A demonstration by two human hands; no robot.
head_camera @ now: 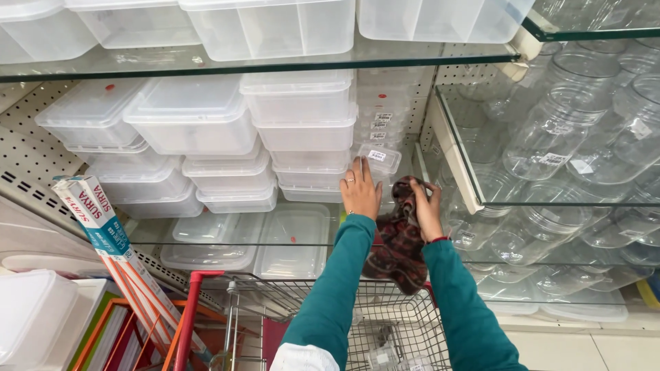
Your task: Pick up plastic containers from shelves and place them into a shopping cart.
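- The right hand (427, 209) pinches the top of a dark patterned cloth (401, 244); the cloth hangs long, straight down
- The left hand (360, 192) lies flat and spread, touching a small clear box (379, 159) just above; it is the nearer hand
- Clear tubs fill the glass shelf (275, 65); a wire cart (392, 323) stands below

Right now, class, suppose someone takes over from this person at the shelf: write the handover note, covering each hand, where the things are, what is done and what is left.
Left hand: open, flat against the stack of small clear lidded containers on the glass shelf.
Right hand: pinching a dark red patterned cloth, which hangs down between both arms.
Below: wire shopping trolley, red handle.
Done: nothing visibly lifted off the stack.
Left: the stack stays on the shelf; whether the cloth has wiped anything cannot be told.
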